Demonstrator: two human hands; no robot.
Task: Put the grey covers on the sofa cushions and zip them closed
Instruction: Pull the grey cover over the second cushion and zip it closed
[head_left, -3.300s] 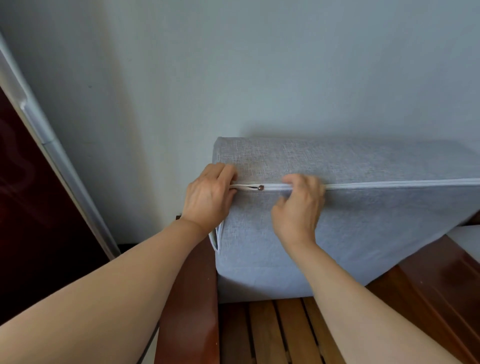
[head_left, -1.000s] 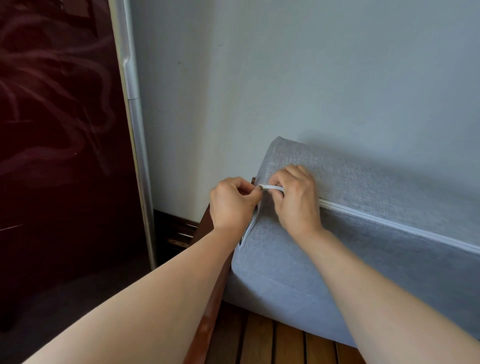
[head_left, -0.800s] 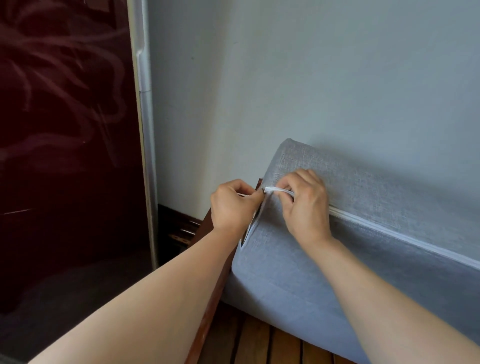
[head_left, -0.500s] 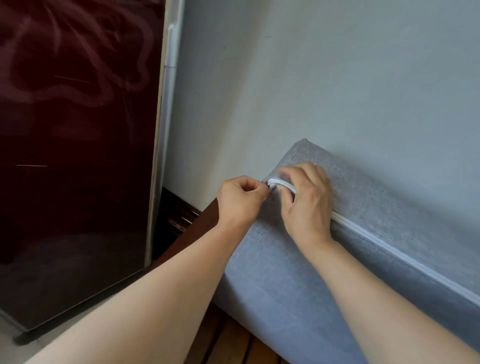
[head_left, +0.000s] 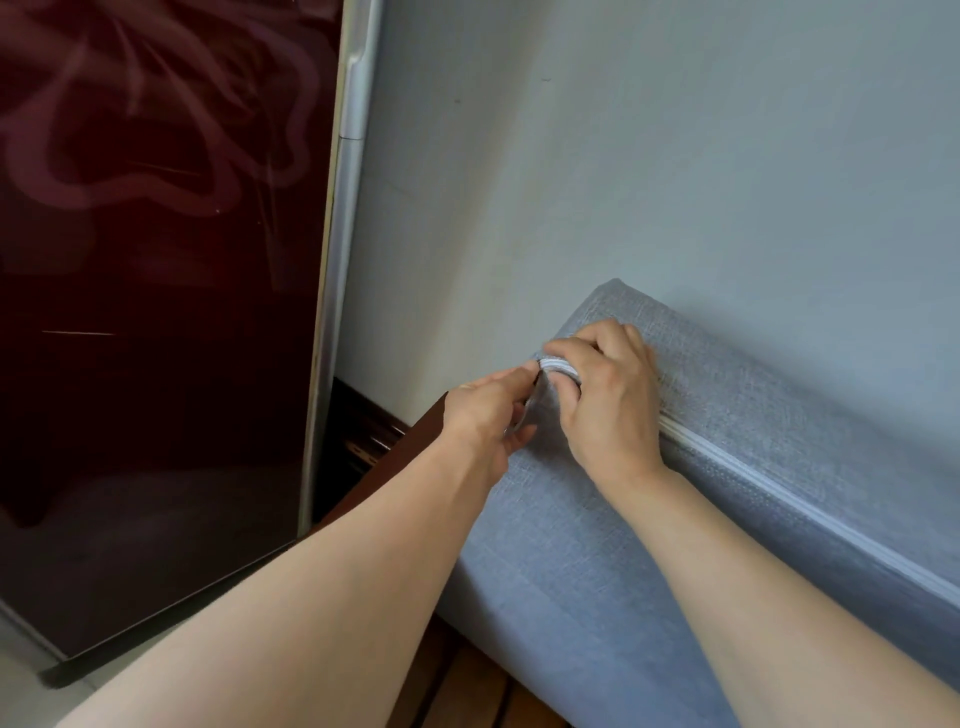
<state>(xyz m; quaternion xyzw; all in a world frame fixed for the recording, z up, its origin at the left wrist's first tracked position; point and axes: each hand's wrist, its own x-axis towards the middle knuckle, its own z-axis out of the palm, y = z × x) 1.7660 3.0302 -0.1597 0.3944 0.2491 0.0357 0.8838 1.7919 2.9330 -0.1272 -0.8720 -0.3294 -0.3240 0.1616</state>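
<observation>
A glossy dark-red panel with a pale swirl pattern (head_left: 156, 260) stood at the left. Right of it, the left hand (head_left: 491, 415) pinched the white zipper (head_left: 558, 366) at the near-left corner of the grey fabric-covered sofa cushion (head_left: 597, 545). The right hand (head_left: 610, 400) gripped the cover beside it, the cushion leaning against the pale wall (head_left: 675, 156).
</observation>
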